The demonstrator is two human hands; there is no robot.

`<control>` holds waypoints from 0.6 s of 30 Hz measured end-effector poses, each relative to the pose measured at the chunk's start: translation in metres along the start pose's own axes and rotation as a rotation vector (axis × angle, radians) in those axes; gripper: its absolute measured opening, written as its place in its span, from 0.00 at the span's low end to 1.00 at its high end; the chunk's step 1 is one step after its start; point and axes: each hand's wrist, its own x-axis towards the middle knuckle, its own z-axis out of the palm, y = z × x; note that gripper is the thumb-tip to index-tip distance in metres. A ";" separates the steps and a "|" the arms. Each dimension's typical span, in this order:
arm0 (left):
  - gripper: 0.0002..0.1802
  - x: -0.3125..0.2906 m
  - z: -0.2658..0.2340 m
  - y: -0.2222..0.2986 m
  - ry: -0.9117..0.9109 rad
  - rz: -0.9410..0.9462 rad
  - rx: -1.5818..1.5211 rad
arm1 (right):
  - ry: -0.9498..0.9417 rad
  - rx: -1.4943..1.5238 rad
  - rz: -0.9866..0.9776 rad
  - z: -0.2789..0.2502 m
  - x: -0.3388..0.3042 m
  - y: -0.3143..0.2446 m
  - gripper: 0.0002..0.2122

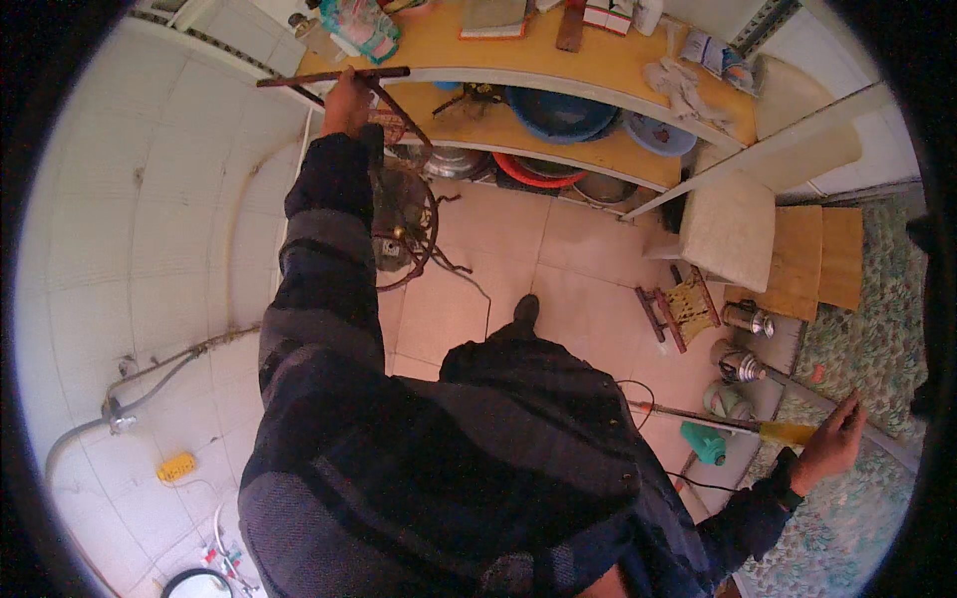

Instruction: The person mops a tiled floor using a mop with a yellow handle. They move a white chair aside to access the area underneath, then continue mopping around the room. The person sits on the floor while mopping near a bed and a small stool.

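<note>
At the upper left, my left hand (347,103) is closed around the top bar of a reddish-brown folding stool (329,77), raised beside the shelf front. Its slanting leg hangs down past my wrist, and my sleeve hides part of it. Below stands a dark round metal stand (435,224) with curled legs, partly behind my arm. Far to the right, my right hand (835,448) is held out with fingers stretched, nothing visible in it. Beside it lies the yellow end (788,434) of a long pole; whether they touch I cannot tell.
Ahead, a shelf unit (538,55) holds blue basins (560,112) and a red basin (538,171). On the right stand a white chair (733,224), a small folding stool with yellow webbing (688,309), metal flasks (738,361) and cardboard (802,259). A tiled wall (140,229) borders the left.
</note>
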 end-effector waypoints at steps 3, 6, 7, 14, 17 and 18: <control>0.24 -0.002 0.010 -0.001 0.210 -0.246 -0.390 | 0.008 0.064 0.023 -0.011 -0.011 0.006 0.10; 0.28 -0.034 0.015 -0.013 0.245 -0.197 -0.385 | 0.071 -0.049 0.002 -0.017 -0.019 0.015 0.11; 0.31 -0.048 0.009 -0.017 0.178 -0.255 -0.436 | 0.054 -0.027 0.014 -0.020 -0.020 0.018 0.11; 0.24 -0.203 -0.044 -0.065 0.122 -0.329 -0.274 | 0.012 0.214 0.075 -0.038 -0.030 0.028 0.13; 0.20 -0.293 -0.091 -0.094 0.143 -0.331 -0.074 | 0.036 0.199 0.040 -0.043 -0.030 0.029 0.13; 0.19 -0.325 -0.100 -0.110 0.261 -0.399 -0.166 | 0.022 0.214 0.034 -0.043 -0.031 0.030 0.14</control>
